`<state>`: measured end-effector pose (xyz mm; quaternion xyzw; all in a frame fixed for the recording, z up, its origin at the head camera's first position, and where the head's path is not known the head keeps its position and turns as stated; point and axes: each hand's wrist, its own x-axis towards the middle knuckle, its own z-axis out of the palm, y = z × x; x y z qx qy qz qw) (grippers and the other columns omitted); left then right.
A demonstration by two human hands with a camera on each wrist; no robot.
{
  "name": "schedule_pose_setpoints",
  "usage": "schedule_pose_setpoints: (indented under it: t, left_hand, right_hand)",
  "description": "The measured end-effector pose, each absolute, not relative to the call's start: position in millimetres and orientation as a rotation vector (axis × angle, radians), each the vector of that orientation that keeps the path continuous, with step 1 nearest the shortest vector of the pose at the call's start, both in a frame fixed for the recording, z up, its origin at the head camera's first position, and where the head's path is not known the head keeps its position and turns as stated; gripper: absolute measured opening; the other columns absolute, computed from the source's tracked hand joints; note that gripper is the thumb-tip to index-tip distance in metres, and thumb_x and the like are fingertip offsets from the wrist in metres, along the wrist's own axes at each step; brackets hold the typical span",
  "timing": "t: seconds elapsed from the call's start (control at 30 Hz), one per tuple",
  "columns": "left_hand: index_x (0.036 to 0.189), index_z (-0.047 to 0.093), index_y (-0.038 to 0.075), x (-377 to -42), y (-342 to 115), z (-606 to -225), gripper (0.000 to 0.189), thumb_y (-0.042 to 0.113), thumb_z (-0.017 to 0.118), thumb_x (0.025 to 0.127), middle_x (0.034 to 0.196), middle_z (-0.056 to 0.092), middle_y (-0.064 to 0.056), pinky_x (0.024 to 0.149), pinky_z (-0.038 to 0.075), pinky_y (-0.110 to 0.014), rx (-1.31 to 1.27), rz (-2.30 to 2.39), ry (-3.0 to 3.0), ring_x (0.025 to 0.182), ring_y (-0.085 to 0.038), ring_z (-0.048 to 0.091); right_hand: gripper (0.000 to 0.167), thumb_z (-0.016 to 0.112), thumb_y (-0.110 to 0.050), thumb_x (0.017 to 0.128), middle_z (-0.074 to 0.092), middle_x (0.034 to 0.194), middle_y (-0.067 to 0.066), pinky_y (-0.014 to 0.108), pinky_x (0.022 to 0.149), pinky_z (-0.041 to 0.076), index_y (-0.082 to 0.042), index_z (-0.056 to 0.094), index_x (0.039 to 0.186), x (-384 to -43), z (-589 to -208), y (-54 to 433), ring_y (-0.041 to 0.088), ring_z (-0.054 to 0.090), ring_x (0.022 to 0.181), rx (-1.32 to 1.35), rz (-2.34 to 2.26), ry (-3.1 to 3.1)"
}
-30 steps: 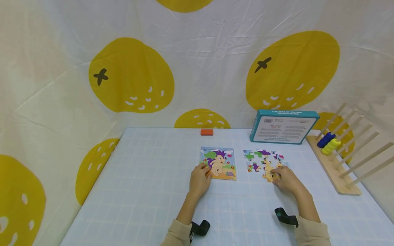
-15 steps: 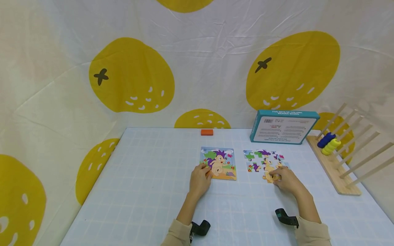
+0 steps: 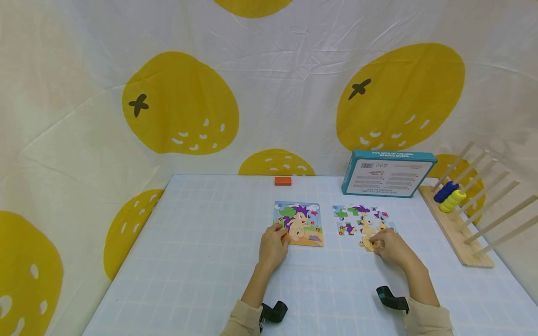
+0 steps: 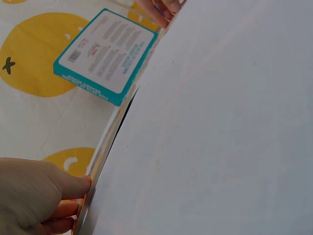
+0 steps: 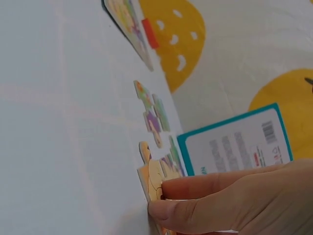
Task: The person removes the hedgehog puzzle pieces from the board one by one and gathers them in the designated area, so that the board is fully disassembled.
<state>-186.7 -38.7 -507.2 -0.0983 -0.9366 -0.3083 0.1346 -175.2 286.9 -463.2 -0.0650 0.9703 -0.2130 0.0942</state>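
In the head view my left hand grips the left edge of a picture board with a purple-haired hedgehog on it. The left wrist view catches that board nearly edge-on, with the thumb at its rim. On the right, several loose jigsaw pieces of the same picture lie in loose rows. My right hand pinches a tan jigsaw piece at the near end of these. From the right wrist, thumb and forefinger meet on that tan piece; the fingers hide part of it.
A teal-edged box stands behind the pieces. At the right is a wooden peg rack with blue beads and yellow beads. A small orange block lies at the table's back edge, before a patterned cloth wall.
My right hand has shifted slightly toward me with the tan jigsaw piece, widening the gap to the piece behind it. The left hand and the picture board stay put.
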Motion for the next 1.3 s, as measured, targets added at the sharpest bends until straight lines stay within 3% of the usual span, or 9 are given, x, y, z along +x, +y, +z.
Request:
schedule_pose_setpoints:
  t: [0.3, 0.93, 1.13, 1.3]
  left_hand:
    - [0.105, 0.071, 0.001, -186.9, -37.6, -506.2, 0.024, 0.012, 0.069, 0.083, 0.117, 0.062, -0.014, 0.094, 0.045, -0.043, -0.269, -0.912, -2.723, 0.109, -0.029, 0.057]
    - [0.105, 0.070, -0.001, -186.3, -37.4, -507.8, 0.025, 0.011, 0.070, 0.083, 0.119, 0.062, -0.016, 0.095, 0.044, -0.044, -0.298, -0.924, -2.713, 0.111, -0.032, 0.056]
    - [0.106, 0.069, -0.002, -184.5, -37.7, -507.6, 0.026, 0.011, 0.069, 0.084, 0.120, 0.061, -0.016, 0.098, 0.043, -0.043, -0.287, -0.934, -2.734, 0.113, -0.031, 0.055]
    - [0.105, 0.069, -0.003, -183.7, -38.5, -507.1, 0.026, 0.011, 0.070, 0.083, 0.120, 0.061, -0.016, 0.099, 0.042, -0.043, -0.262, -0.933, -2.740, 0.115, -0.031, 0.054]
  right_hand:
    - [0.022, 0.069, 0.004, 0.078, 0.060, 0.104, 0.027, 0.059, 0.086, 0.044, 0.006, 0.068, 0.100, -175.2, -459.0, 288.7, 0.046, 0.054, 0.099, -0.205, -0.633, 2.861]
    - [0.022, 0.066, 0.006, 0.079, 0.061, 0.103, 0.028, 0.059, 0.088, 0.043, 0.010, 0.067, 0.101, -173.1, -457.5, 287.1, 0.048, 0.053, 0.101, -0.183, -0.609, 2.865]
    - [0.030, 0.065, 0.000, 0.082, 0.060, 0.106, 0.033, 0.058, 0.088, 0.043, 0.015, 0.062, 0.107, -174.2, -455.1, 270.8, 0.049, 0.054, 0.102, -0.222, -0.665, 2.967]
    - [0.034, 0.067, -0.005, 0.083, 0.061, 0.107, 0.029, 0.053, 0.083, 0.048, 0.011, 0.061, 0.113, -182.5, -459.7, 240.7, 0.042, 0.058, 0.097, -0.361, -0.832, 3.046]
